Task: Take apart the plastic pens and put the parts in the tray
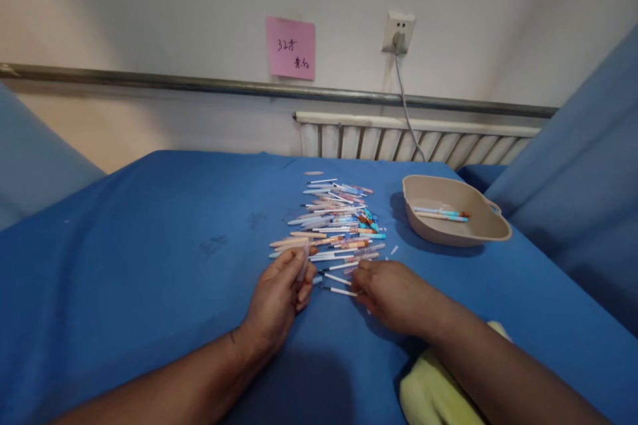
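My left hand (279, 285) is closed around a pale pink, translucent pen barrel (303, 261), which stands nearly upright between thumb and fingers. To its right, my right hand (381, 289) is low over the table with its fingers curled together. White pen refills (341, 291) with dark tips stick out from beside its fingertips; what the fingers grip is hidden. Just beyond both hands spreads a loose pile of pen parts (331, 220): pink, grey-blue and peach barrels, white refills, and pieces with blue and brown figures.
A beige basin (456, 237) at the right holds a few assembled pens (441, 214). Yellow-green cloth (433, 392) lies under my right forearm. Blue cloth (149, 265) covers the table. Behind it are a radiator (379, 136), a metal rail (209, 84), a plugged-in cable (405, 99) and a pink note (291, 48).
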The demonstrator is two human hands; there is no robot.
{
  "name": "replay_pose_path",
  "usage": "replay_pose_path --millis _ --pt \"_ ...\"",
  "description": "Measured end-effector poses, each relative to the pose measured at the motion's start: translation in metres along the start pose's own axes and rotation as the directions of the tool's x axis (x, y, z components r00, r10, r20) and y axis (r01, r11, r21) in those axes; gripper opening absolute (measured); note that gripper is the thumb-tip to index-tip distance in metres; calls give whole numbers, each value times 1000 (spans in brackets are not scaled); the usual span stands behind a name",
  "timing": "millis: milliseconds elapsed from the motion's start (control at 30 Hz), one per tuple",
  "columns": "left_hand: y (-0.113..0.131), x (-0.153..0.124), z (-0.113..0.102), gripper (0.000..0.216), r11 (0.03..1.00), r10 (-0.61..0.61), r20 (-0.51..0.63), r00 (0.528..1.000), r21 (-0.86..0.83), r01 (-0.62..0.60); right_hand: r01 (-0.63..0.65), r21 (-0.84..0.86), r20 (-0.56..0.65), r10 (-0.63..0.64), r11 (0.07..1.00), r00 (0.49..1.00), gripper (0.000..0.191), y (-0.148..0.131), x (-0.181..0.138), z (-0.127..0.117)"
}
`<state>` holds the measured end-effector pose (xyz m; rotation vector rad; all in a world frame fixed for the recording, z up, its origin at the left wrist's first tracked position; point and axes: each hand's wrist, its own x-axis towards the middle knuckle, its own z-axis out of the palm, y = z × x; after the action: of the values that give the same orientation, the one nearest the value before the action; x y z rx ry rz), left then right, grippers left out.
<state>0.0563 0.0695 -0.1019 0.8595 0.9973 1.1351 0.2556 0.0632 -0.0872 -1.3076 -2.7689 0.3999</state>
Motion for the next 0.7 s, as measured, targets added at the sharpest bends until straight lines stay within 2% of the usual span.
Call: replay_pose_path --millis 167,233,300,367,467,533,600,700 --pt "-4 0 0 27 999 -15 24 1000 39 14 4 1 -31 -4 1000 1000 10 1 0 1" --pt "-3 0 0 29 999 -20 33 999 51 19 -2 79 -98 10 997 995 6 5 0 2" --pt "-3 0 0 30 998 -30 47 998 64 27 -24 229 -166 63 973 984 4 11 1 3" --pt "-3 -1 0 29 996 -40 65 997 82 35 -42 464 -195 148 885 970 3 16 3 4" --pt "-5 -1 1 27 993 -43 88 995 109 34 1 751 -245 277 661 929 9 21 6 4" --pt "-6 -1 1 27 994 -47 90 995 102 38 59 812 -320 359 580 877 15 23 8 3" --pt "-4 -1 1 28 996 -41 78 996 77 35 96 830 -374 421 550 826 19 25 8 1" --pt "6 1 -3 27 993 32 53 998 111 -38 92 874 -353 491 478 796 21 26 9 0"
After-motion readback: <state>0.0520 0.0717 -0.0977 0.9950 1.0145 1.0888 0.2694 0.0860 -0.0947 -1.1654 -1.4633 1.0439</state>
